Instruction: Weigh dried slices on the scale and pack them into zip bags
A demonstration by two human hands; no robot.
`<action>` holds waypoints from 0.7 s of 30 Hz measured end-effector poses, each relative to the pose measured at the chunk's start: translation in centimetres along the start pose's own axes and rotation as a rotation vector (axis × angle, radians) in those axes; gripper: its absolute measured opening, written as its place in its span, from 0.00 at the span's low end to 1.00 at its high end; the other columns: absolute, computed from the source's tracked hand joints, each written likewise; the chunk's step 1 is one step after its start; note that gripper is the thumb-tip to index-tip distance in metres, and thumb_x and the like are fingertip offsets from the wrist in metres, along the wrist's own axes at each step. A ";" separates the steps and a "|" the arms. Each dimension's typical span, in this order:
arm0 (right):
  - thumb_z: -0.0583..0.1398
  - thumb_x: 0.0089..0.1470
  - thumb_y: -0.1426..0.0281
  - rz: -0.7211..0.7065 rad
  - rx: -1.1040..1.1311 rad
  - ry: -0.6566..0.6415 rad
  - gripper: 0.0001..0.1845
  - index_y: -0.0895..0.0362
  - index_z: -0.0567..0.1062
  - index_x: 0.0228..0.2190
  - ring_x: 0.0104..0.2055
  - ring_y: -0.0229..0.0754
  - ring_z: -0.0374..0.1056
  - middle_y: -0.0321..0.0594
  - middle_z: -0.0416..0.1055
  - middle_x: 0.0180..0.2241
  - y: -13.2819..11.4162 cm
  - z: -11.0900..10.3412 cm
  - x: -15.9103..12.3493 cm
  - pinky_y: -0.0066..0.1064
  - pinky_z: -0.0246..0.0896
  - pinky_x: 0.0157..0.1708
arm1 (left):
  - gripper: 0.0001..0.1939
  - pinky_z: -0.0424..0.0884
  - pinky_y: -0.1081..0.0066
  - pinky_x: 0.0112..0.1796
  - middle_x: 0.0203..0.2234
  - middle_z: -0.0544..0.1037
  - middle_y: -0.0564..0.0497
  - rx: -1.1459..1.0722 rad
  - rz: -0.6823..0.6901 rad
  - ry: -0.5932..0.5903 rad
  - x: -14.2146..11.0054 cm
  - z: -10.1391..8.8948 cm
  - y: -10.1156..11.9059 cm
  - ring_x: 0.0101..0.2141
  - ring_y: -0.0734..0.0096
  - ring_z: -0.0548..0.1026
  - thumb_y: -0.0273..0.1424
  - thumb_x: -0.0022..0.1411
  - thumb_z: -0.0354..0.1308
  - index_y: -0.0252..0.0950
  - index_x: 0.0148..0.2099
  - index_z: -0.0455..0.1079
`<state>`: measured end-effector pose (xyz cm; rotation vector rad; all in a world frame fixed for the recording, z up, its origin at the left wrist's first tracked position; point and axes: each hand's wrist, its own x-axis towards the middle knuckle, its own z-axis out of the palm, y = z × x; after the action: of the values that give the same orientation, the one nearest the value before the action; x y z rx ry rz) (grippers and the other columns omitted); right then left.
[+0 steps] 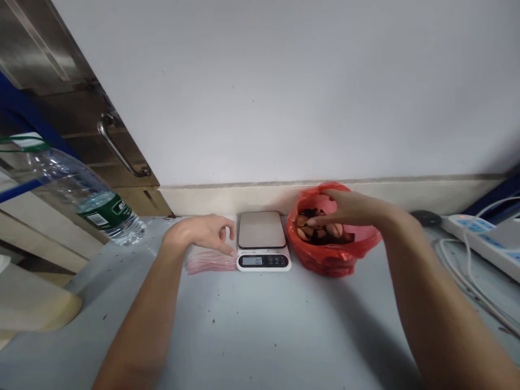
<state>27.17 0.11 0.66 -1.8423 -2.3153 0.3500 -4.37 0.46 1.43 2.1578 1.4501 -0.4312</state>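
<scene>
A small digital scale point(263, 241) stands on the grey table point(260, 325) near the wall, its steel pan bare and its display lit. To its right sits an open red plastic bag point(331, 254) filled with brown and dark dried pieces. My right hand point(345, 208) reaches into the bag's mouth, fingers bent down onto the pieces. My left hand point(203, 233) hovers just left of the scale, fingers loosely curled, fingertips touching a stack of clear zip bags with pink strips point(209, 261) lying flat on the table.
A clear water bottle with a green label point(81, 195) stands at the left. A white power strip point(483, 238) with cables and a dark round object point(424, 218) lie at the right. A door with a metal handle point(119, 149) is at the back left.
</scene>
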 end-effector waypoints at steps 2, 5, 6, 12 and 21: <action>0.66 0.47 0.48 0.166 -0.016 0.051 0.27 0.52 0.77 0.43 0.40 0.56 0.75 0.46 0.80 0.38 0.0 -0.4 -0.1 0.39 0.67 0.32 | 0.22 0.65 0.71 0.33 0.33 0.77 0.52 0.001 0.006 0.003 0.1 0.0 0.0 0.34 0.64 0.74 0.50 0.50 0.61 0.41 0.41 0.67; 0.64 0.51 0.50 0.352 0.007 0.186 0.28 0.54 0.75 0.48 0.45 0.58 0.75 0.50 0.80 0.45 0.0 -0.8 -0.1 0.40 0.68 0.36 | 0.23 0.66 0.70 0.34 0.34 0.77 0.51 0.017 0.004 0.004 0.1 0.0 0.0 0.34 0.64 0.75 0.51 0.51 0.59 0.41 0.41 0.68; 0.63 0.53 0.52 0.377 0.022 0.216 0.24 0.53 0.76 0.46 0.45 0.58 0.75 0.50 0.80 0.45 0.0 -1.1 -0.2 0.40 0.68 0.37 | 0.23 0.66 0.70 0.34 0.34 0.78 0.51 0.025 0.004 0.003 0.1 0.0 0.1 0.34 0.64 0.75 0.52 0.51 0.59 0.41 0.42 0.68; 0.61 0.56 0.60 0.422 0.054 0.264 0.10 0.52 0.76 0.27 0.39 0.53 0.75 0.45 0.80 0.33 -1.0 -2.7 -1.3 0.38 0.68 0.35 | 0.25 0.67 0.69 0.34 0.37 0.78 0.49 0.039 0.013 0.003 -0.2 -0.2 0.4 0.35 0.63 0.75 0.54 0.51 0.56 0.40 0.42 0.68; 0.67 0.46 0.61 0.173 -0.073 -0.245 0.08 0.51 0.78 0.29 0.31 0.51 0.73 0.42 0.77 0.28 -2.2 0.8 -0.5 0.38 0.66 0.28 | 0.25 0.67 0.68 0.35 0.40 0.79 0.48 0.037 -0.024 -0.026 -0.2 -0.3 0.1 0.37 0.61 0.76 0.53 0.47 0.58 0.40 0.41 0.68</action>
<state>25.03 -0.87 0.51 -2.1513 -2.3531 0.5494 -4.33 0.41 1.86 2.1575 1.4656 -0.4971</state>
